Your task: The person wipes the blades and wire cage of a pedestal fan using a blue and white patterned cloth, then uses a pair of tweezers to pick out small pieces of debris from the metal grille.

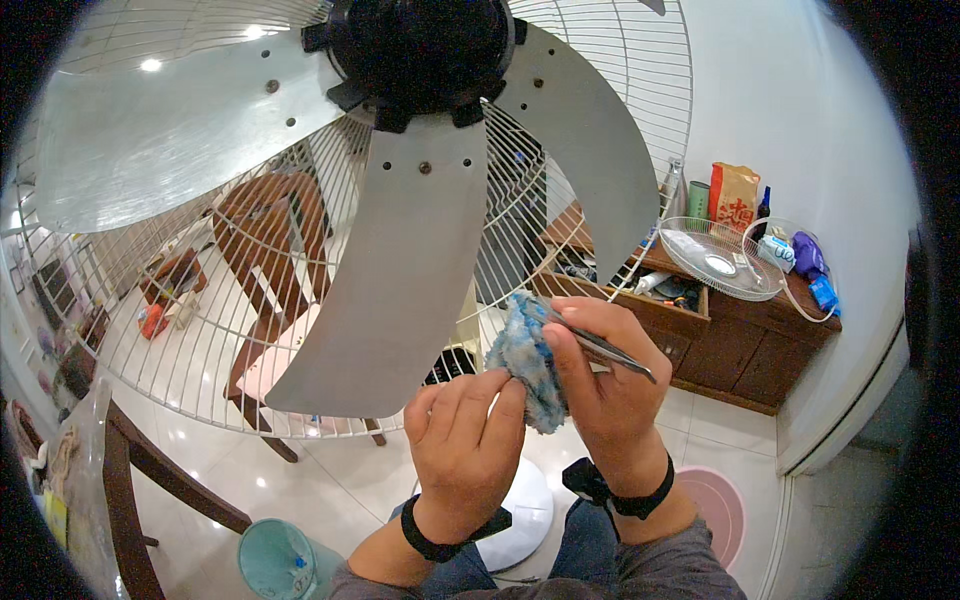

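Observation:
A large fan with grey metal blades (397,285), a black hub (420,52) and a white wire guard (172,397) fills the upper view. Below and right of the lowest blade, my right hand (615,375) holds metal tweezers (600,345) slanting across its fingers, with a blue and white fluffy cloth (529,367) at their far end. My left hand (469,442) pinches the lower left edge of the same cloth. Whether the tweezer tips grip the cloth cannot be seen. Each wrist wears a black band.
A wire fan cover (720,259) lies on a wooden cabinet (757,360) at right, beside a drawer (675,315) pulled out. A teal bin (277,559), a pink basin (712,510) and a white round base (525,517) stand low. Wooden chairs (124,480) are at left.

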Motion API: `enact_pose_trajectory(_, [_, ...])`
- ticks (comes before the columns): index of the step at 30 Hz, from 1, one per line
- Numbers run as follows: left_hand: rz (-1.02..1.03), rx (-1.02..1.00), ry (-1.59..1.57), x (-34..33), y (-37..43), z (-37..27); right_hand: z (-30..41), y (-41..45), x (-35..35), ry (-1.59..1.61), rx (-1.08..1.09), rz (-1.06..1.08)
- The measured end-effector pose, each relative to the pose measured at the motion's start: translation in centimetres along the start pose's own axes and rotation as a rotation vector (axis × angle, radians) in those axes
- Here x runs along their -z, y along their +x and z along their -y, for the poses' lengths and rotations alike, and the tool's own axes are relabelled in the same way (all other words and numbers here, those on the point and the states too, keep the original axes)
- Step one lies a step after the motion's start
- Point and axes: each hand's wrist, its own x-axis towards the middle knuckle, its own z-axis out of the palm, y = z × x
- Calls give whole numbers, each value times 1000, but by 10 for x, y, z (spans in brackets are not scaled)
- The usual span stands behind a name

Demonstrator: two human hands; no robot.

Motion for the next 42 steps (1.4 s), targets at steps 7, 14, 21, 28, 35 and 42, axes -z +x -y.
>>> enact_pose_trajectory(7, [-4, -12, -14, -2, -2, 1, -13, 3, -8, -51, 47, 37])
enact_pose_trajectory(14, [-1, -13, 1, -1, -4, 1, -6, 0, 0, -74, 6, 68])
enact_pose_trajectory(21, [-15, -7, -6, 0, -2, -2, -3, -6, 7, -21, 5, 36])
enact_pose_trajectory(28, [-4, -18, -54, -3, -1, -3, -6, -2, 7, 15, 45, -54])
enact_pose_trajectory(35, [-36, -14, -61, 0, 2, -4, -11, 0, 0, 6, 31, -34])
enact_pose_trajectory(42, [-27, -8, -73, -4, 5, -4, -21, 7, -6, -52, 72, 14])
